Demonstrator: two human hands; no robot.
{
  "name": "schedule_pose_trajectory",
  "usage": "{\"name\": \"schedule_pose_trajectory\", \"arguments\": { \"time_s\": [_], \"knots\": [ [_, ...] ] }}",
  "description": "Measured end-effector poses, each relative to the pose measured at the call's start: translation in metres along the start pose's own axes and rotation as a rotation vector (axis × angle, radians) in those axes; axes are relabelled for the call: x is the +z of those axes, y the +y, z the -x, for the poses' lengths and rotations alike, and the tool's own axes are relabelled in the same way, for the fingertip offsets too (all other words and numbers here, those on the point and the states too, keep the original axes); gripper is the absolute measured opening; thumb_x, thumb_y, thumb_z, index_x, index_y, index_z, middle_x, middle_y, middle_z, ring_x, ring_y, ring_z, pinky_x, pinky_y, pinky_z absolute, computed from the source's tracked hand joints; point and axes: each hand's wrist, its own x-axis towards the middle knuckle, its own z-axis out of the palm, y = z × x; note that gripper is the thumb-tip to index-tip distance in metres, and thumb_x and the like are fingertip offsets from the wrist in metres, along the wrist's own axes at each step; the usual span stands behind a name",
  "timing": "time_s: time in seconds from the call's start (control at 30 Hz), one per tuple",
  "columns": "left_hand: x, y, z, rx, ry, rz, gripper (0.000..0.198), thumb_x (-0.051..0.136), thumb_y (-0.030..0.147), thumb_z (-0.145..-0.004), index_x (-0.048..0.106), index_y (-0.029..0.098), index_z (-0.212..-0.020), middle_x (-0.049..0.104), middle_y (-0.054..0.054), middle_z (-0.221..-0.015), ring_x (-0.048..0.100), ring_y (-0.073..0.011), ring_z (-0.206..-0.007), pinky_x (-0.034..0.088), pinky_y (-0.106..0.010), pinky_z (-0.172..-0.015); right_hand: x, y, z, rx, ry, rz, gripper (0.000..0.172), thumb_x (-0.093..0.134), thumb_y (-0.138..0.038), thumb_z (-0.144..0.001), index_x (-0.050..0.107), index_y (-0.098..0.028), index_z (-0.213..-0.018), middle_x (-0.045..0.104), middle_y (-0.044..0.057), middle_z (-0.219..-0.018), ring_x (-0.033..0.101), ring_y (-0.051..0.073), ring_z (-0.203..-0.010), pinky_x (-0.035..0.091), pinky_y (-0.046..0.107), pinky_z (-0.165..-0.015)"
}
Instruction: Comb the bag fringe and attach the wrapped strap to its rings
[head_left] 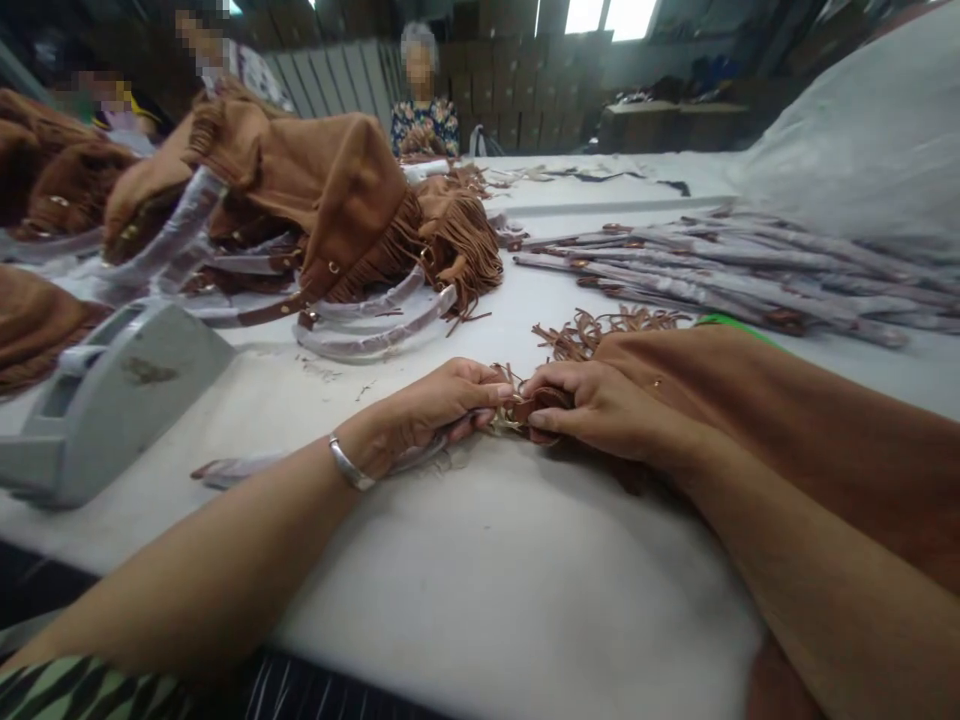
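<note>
A brown suede fringed bag (750, 400) lies on the white table (480, 590) under my right forearm. My right hand (600, 405) pinches the bag's brown tab and gold metal clasp (506, 420). Facing it, my left hand (431, 410), with a silver bracelet on the wrist, grips a plastic-wrapped strap (240, 468) at its clasp end. The strap trails left across the table. Both hands meet at the clasp, fingertips nearly touching. The bag's fringe (600, 328) spreads just beyond my right hand.
A grey tape dispenser (105, 400) stands at the left. Behind it is a heap of finished brown fringed bags (330, 210) with wrapped handles. Several wrapped straps (720, 270) lie at the right, beside a large grey bag (862, 150). Other people sit at the far side.
</note>
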Motion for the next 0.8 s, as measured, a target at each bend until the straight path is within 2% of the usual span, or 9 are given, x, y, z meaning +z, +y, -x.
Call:
{"name": "schedule_pose_trajectory", "arguments": {
  "time_s": [0.13, 0.23, 0.37, 0.47, 0.6, 0.7, 0.8],
  "knots": [
    [-0.009, -0.006, 0.004, 0.055, -0.123, 0.046, 0.03, 0.056, 0.038, -0.083, 0.051, 0.01, -0.076, 0.048, 0.001, -0.059, 0.036, -0.0026, -0.038, 0.025, -0.014, -0.034, -0.001, 0.008, -0.002, 0.004, -0.005, -0.186, 0.018, 0.059, -0.028, -0.076, 0.056, -0.014, -0.087, 0.059, 0.001, -0.067, 0.054, 0.011, -0.058, 0.042, 0.02, -0.052],
    [-0.012, -0.01, 0.005, 0.039, -0.179, 0.078, 0.027, 0.058, 0.037, -0.081, 0.054, 0.01, -0.083, 0.05, 0.0, -0.064, 0.041, -0.004, -0.043, 0.03, -0.014, -0.037, -0.002, 0.004, 0.0, 0.017, -0.025, -0.244, 0.018, 0.059, -0.028, -0.076, 0.057, -0.012, -0.084, 0.059, 0.001, -0.065, 0.052, 0.009, -0.054, 0.041, 0.018, -0.049],
    [-0.01, -0.012, 0.005, 0.047, -0.151, 0.038, 0.025, 0.058, 0.035, -0.082, 0.056, 0.01, -0.088, 0.048, 0.0, -0.061, 0.037, -0.003, -0.04, 0.026, -0.013, -0.035, 0.001, -0.005, -0.001, 0.081, -0.055, -0.291, 0.015, 0.062, -0.026, -0.075, 0.06, -0.011, -0.079, 0.055, 0.0, -0.06, 0.049, 0.006, -0.049, 0.039, 0.015, -0.044],
    [-0.008, -0.012, 0.004, 0.068, -0.14, -0.009, 0.024, 0.056, 0.033, -0.083, 0.056, 0.009, -0.087, 0.047, 0.0, -0.059, 0.036, -0.0028, -0.039, 0.024, -0.014, -0.034, 0.005, -0.006, -0.002, 0.072, -0.038, -0.331, 0.015, 0.064, -0.025, -0.074, 0.061, -0.011, -0.072, 0.052, 0.0, -0.057, 0.046, 0.006, -0.047, 0.04, 0.016, -0.042],
    [-0.009, -0.011, 0.005, 0.08, -0.149, -0.005, 0.021, 0.053, 0.029, -0.085, 0.056, 0.008, -0.088, 0.05, -0.002, -0.066, 0.042, -0.0043, -0.043, 0.03, -0.015, -0.037, 0.006, -0.002, -0.003, 0.039, 0.039, -0.302, 0.017, 0.065, -0.028, -0.075, 0.062, -0.012, -0.07, 0.054, 0.002, -0.059, 0.047, 0.007, -0.049, 0.042, 0.016, -0.043],
    [-0.011, -0.01, 0.006, 0.112, -0.146, -0.003, 0.02, 0.049, 0.026, -0.087, 0.057, 0.008, -0.088, 0.049, -0.002, -0.067, 0.043, -0.005, -0.046, 0.035, -0.016, -0.039, 0.006, -0.001, -0.003, 0.072, 0.018, -0.301, 0.02, 0.066, -0.03, -0.076, 0.061, -0.011, -0.071, 0.054, 0.002, -0.057, 0.048, 0.006, -0.048, 0.042, 0.016, -0.043],
    [-0.013, -0.01, 0.007, 0.12, -0.139, -0.013, 0.019, 0.052, 0.026, -0.085, 0.058, 0.008, -0.082, 0.048, -0.002, -0.063, 0.041, -0.005, -0.044, 0.033, -0.015, -0.037, 0.005, -0.003, -0.003, 0.11, 0.0, -0.301, 0.022, 0.068, -0.031, -0.075, 0.059, -0.011, -0.071, 0.054, 0.001, -0.056, 0.048, 0.006, -0.046, 0.041, 0.015, -0.042]
  ]
}}
